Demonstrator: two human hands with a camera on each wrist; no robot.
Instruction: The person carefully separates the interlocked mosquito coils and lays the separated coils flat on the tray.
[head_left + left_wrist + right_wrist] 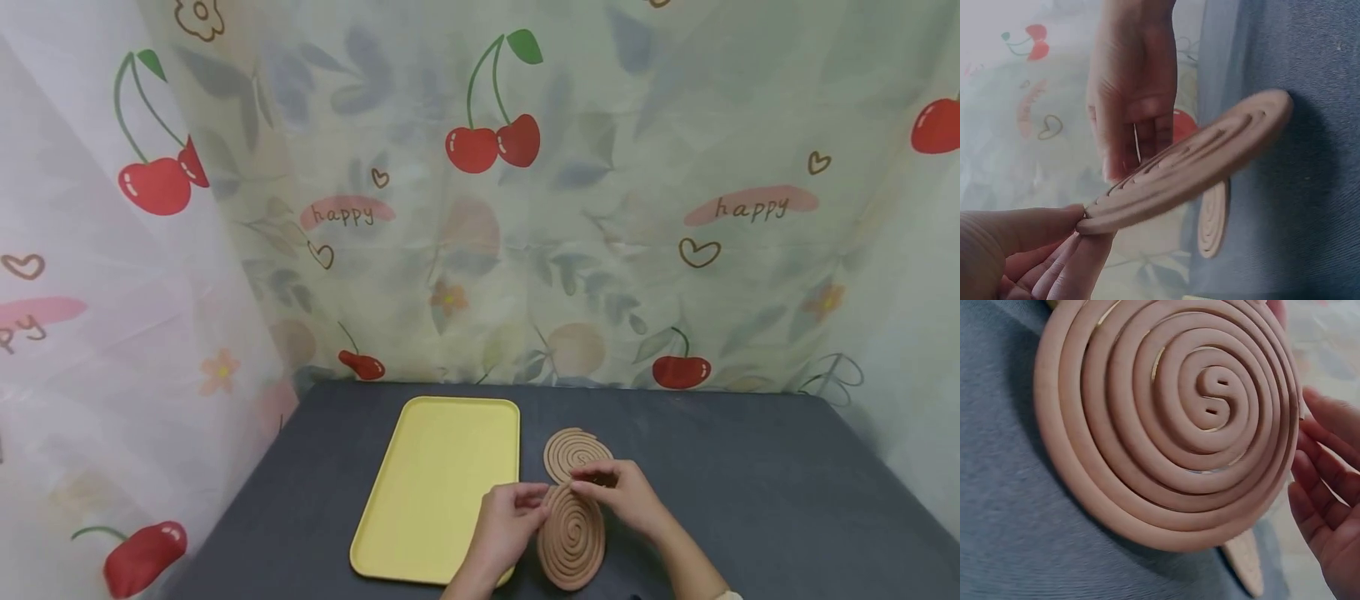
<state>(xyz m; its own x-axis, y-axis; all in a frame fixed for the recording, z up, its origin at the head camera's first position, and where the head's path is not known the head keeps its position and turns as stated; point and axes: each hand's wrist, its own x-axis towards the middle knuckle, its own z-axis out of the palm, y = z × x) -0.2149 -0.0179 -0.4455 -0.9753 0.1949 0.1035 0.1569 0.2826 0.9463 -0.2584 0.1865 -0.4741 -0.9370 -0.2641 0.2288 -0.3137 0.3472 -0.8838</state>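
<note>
A brown mosquito coil, two spirals nested together, is held tilted above the table. My left hand pinches its rim between thumb and fingers, as the left wrist view shows closely. At the far edge, the thumb and fingertips of my right hand meet the rim and appear to pinch it. The right wrist view shows the coil's S-shaped centre with two small slots. Another mosquito coil lies flat on the table just beyond the hands.
A yellow rectangular tray lies to the left of the coils, its near right corner partly behind the left hand. The dark grey table ends at a printed curtain at the back and sides.
</note>
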